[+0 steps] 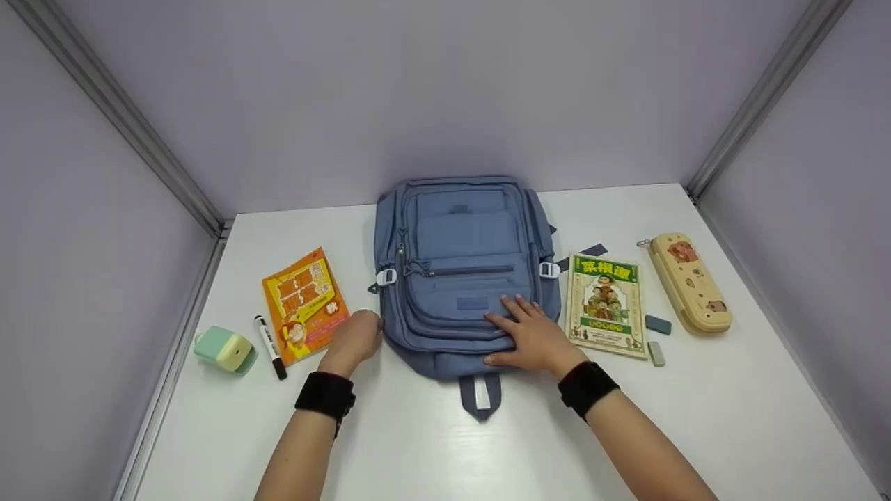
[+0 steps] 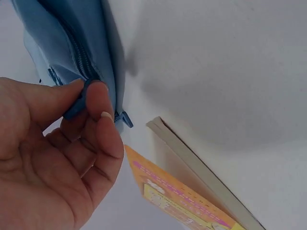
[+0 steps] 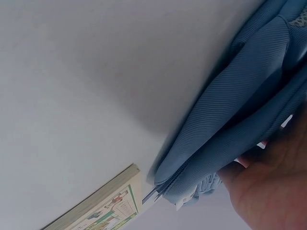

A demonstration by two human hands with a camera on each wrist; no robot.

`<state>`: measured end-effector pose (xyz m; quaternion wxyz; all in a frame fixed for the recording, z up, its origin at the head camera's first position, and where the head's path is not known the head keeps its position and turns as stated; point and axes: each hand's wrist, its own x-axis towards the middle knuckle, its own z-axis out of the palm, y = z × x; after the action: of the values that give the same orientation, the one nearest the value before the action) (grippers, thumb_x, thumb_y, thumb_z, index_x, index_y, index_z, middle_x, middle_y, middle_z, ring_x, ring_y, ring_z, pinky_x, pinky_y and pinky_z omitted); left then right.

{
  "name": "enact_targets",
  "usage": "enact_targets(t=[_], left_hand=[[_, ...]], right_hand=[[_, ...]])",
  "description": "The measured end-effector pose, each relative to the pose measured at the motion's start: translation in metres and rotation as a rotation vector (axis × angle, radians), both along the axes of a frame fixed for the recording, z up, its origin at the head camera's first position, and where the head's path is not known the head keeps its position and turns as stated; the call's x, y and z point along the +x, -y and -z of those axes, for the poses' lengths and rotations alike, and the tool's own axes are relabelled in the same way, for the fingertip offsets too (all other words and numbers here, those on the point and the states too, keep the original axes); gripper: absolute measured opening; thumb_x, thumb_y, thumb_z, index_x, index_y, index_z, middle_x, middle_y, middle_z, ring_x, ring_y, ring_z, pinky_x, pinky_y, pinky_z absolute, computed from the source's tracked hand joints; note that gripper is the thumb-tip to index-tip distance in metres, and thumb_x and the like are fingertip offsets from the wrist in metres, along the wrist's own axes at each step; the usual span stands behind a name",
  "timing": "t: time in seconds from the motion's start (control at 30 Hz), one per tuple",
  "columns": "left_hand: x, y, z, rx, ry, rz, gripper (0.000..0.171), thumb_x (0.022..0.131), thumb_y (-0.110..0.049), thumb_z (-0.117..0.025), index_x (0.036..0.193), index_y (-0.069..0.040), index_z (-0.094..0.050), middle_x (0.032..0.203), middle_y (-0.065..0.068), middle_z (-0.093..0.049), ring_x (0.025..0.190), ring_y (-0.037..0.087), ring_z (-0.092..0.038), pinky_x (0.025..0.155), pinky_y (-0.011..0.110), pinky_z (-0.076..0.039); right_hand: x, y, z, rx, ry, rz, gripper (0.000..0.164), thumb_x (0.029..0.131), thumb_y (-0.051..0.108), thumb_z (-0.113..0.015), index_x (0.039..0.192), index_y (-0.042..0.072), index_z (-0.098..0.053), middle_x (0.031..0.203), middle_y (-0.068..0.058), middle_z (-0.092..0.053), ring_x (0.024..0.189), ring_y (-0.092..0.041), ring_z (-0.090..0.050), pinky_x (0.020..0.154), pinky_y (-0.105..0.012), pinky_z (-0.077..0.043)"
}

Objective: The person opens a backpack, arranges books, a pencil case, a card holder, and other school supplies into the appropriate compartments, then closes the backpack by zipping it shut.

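A blue backpack (image 1: 466, 236) lies flat on the white table, front pockets up and top loop toward me. At its left side, my left hand (image 1: 356, 339) pinches a blue zipper pull (image 2: 76, 103) between thumb and fingers; in the left wrist view the zipper track (image 2: 81, 57) runs up from it. My right hand (image 1: 539, 341) rests on the lower right of the backpack, fingers spread over the front pocket. The right wrist view shows that hand (image 3: 273, 187) against the blue fabric (image 3: 230, 100). An orange book (image 1: 306, 306) lies just left of my left hand.
Left of the orange book are a black-and-white marker (image 1: 270, 348) and a green-and-yellow pencil sharpener (image 1: 225, 350). On the right lie a green-and-cream book (image 1: 607, 306), two small erasers (image 1: 658, 324) and a yellow pencil case (image 1: 690, 283). Partition walls (image 1: 459, 90) enclose the table.
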<state>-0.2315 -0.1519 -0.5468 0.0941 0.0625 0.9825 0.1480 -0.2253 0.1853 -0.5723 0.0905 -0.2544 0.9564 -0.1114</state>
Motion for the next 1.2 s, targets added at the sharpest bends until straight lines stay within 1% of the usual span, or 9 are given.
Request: enact_targets(t=[0.23, 0.4, 0.5, 0.6, 0.7, 0.8, 0.9, 1.03, 1.2], left_hand=[[0.009, -0.004, -0.016, -0.042, 0.069, 0.067, 0.019, 0.084, -0.001, -0.064, 0.067, -0.007, -0.060, 0.075, 0.008, -0.060, 0.069, 0.023, -0.055, 0.060, 0.044, -0.048], [0.017, -0.009, -0.025, -0.049, 0.118, 0.126, 0.017, 0.087, -0.002, -0.064, 0.070, -0.007, -0.060, 0.075, 0.008, -0.061, 0.070, 0.023, -0.055, 0.058, 0.041, -0.047], [0.019, -0.013, -0.029, -0.037, 0.156, 0.152, 0.025, 0.088, -0.002, -0.062, 0.065, -0.009, -0.055, 0.067, 0.005, -0.052, 0.064, 0.020, -0.049, 0.053, 0.035, -0.038], [0.020, -0.015, -0.034, 0.016, 0.213, 0.175, 0.029, 0.087, 0.000, -0.061, 0.060, -0.009, -0.053, 0.062, 0.001, -0.045, 0.056, 0.016, -0.042, 0.050, 0.031, -0.031], [0.022, -0.018, -0.038, 0.086, 0.253, 0.203, 0.017, 0.087, 0.001, -0.063, 0.071, -0.004, -0.068, 0.064, 0.001, -0.057, 0.053, 0.013, -0.049, 0.053, 0.030, -0.042], [0.024, -0.021, -0.041, 0.166, 0.284, 0.244, 0.010, 0.087, 0.000, -0.065, 0.090, 0.001, -0.075, 0.072, 0.007, -0.069, 0.057, 0.016, -0.061, 0.065, 0.035, -0.053], [0.024, -0.025, -0.041, 0.247, 0.313, 0.313, 0.012, 0.089, 0.000, -0.065, 0.084, 0.003, -0.075, 0.063, 0.009, -0.067, 0.059, 0.024, -0.067, 0.062, 0.033, -0.051], [0.027, -0.036, -0.040, 0.337, 0.321, 0.408, 0.018, 0.091, -0.001, -0.064, 0.078, 0.003, -0.075, 0.057, 0.006, -0.063, 0.060, 0.028, -0.069, 0.056, 0.026, -0.043], [0.032, -0.053, -0.039, 0.355, 0.276, 0.441, 0.015, 0.092, -0.003, -0.065, 0.084, 0.002, -0.077, 0.056, 0.003, -0.064, 0.055, 0.021, -0.066, 0.061, 0.028, -0.048]], right_hand=[[0.000, 0.000, 0.000, 0.007, 0.008, -0.003, 0.092, 0.079, 0.079, -0.053, 0.153, 0.026, -0.036, 0.160, -0.015, -0.018, 0.146, -0.041, -0.012, 0.114, -0.055, -0.015], [-0.001, -0.001, 0.000, 0.015, 0.002, 0.003, 0.093, 0.079, 0.080, -0.052, 0.153, 0.027, -0.036, 0.161, -0.015, -0.018, 0.146, -0.040, -0.011, 0.114, -0.056, -0.015], [-0.001, -0.001, 0.001, 0.009, 0.002, 0.001, 0.093, 0.079, 0.080, -0.053, 0.153, 0.026, -0.036, 0.160, -0.016, -0.018, 0.146, -0.041, -0.011, 0.114, -0.056, -0.014], [-0.001, 0.000, 0.000, 0.005, 0.009, 0.002, 0.093, 0.079, 0.079, -0.053, 0.153, 0.026, -0.036, 0.160, -0.016, -0.017, 0.146, -0.041, -0.011, 0.114, -0.056, -0.013], [0.000, 0.000, 0.000, 0.004, 0.013, 0.003, 0.093, 0.079, 0.079, -0.054, 0.153, 0.026, -0.035, 0.161, -0.016, -0.017, 0.146, -0.041, -0.011, 0.114, -0.056, -0.013], [0.000, 0.000, 0.000, 0.005, 0.014, 0.003, 0.093, 0.079, 0.079, -0.054, 0.153, 0.026, -0.035, 0.161, -0.016, -0.017, 0.146, -0.041, -0.011, 0.114, -0.056, -0.013], [0.000, 0.000, -0.001, 0.005, 0.013, -0.002, 0.093, 0.079, 0.078, -0.054, 0.153, 0.025, -0.035, 0.161, -0.016, -0.017, 0.146, -0.041, -0.011, 0.114, -0.057, -0.014], [-0.001, 0.000, -0.002, 0.001, 0.011, -0.010, 0.093, 0.080, 0.077, -0.056, 0.153, 0.024, -0.036, 0.160, -0.017, -0.018, 0.146, -0.041, -0.012, 0.114, -0.057, -0.016], [-0.001, 0.000, -0.002, 0.002, 0.010, -0.012, 0.093, 0.079, 0.077, -0.057, 0.153, 0.024, -0.037, 0.160, -0.017, -0.019, 0.146, -0.041, -0.012, 0.113, -0.057, -0.016]])
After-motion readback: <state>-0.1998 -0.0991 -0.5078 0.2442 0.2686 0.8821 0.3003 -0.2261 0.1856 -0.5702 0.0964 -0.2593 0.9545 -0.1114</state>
